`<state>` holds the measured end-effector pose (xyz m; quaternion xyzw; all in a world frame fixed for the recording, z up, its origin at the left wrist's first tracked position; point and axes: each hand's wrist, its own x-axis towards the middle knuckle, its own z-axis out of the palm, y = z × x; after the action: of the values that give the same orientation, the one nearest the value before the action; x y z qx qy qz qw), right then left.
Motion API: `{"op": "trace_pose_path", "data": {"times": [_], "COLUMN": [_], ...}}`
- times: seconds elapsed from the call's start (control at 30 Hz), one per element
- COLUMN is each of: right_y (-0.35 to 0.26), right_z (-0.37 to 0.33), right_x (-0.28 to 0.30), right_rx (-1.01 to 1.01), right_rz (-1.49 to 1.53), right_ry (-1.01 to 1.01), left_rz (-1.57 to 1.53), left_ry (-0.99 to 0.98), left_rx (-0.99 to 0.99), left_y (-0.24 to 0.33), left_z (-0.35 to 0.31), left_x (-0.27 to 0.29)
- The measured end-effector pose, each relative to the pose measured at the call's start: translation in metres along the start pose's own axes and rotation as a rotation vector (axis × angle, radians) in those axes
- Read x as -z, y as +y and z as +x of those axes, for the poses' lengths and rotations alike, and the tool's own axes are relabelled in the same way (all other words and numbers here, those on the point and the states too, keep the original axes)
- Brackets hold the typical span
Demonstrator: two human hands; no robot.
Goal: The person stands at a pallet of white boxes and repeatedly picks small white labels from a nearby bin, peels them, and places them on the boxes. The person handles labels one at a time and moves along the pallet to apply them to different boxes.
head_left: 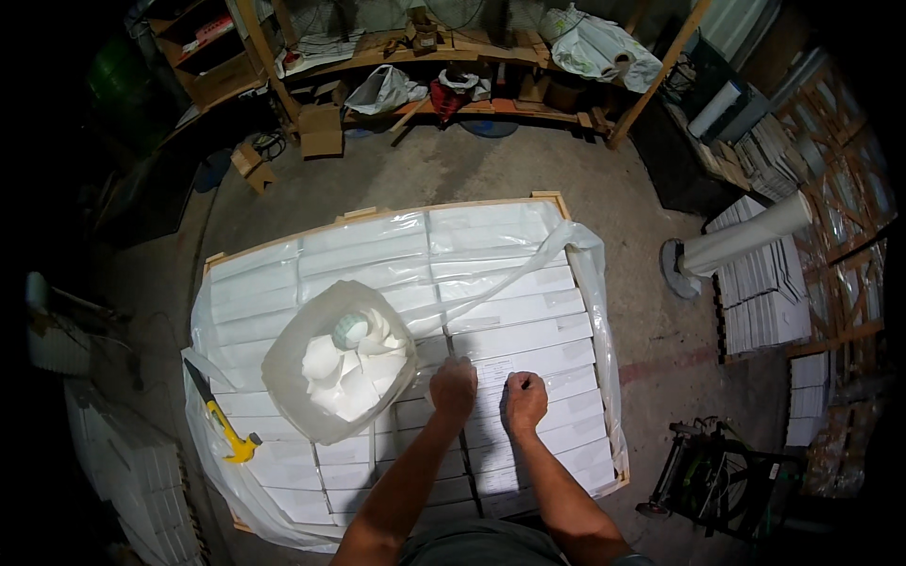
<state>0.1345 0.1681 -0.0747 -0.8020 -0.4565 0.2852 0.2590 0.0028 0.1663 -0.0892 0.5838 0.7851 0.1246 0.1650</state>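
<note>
Both my hands are over a pallet of white cardboard boxes [566,406], at the right of its middle. My left hand [454,389] is closed over the dark gap between two rows. My right hand [526,404] is closed in a pinch above a box with a printed label [494,368]. What either hand holds, if anything, is too small to make out. Clear plastic film [500,283] covers the far boxes and bunches along the pallet's sides. Left of my hands stands a translucent plastic bag [293,377] with white paper scraps [354,387] and a greenish roll [351,329] inside.
A yellow-headed hammer [231,434] with a dark handle lies at the pallet's left edge. Behind stands a cluttered wooden workbench [377,57]. On the right are a large film roll [750,236], stacked white boxes [769,302] and a dark wheeled cart [722,481].
</note>
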Motion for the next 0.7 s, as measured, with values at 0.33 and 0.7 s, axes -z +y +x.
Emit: {"op": "trace_pose_path", "data": {"times": [0.33,0.7], "right_y": [0.001,0.005], "right_z": [0.002,0.020], "right_x": [-0.003,0.005], "right_rx": [0.082,-0.003], "right_rz": [-0.107,0.069], "right_ry": [0.022,-0.035], "left_rz": [0.178,-0.095], "left_ry": [-0.017,0.053], "left_rx": [0.073,0.128], "left_y": [0.007,-0.034], "left_z": [0.000,-0.025], "left_x": [0.003,0.015]}}
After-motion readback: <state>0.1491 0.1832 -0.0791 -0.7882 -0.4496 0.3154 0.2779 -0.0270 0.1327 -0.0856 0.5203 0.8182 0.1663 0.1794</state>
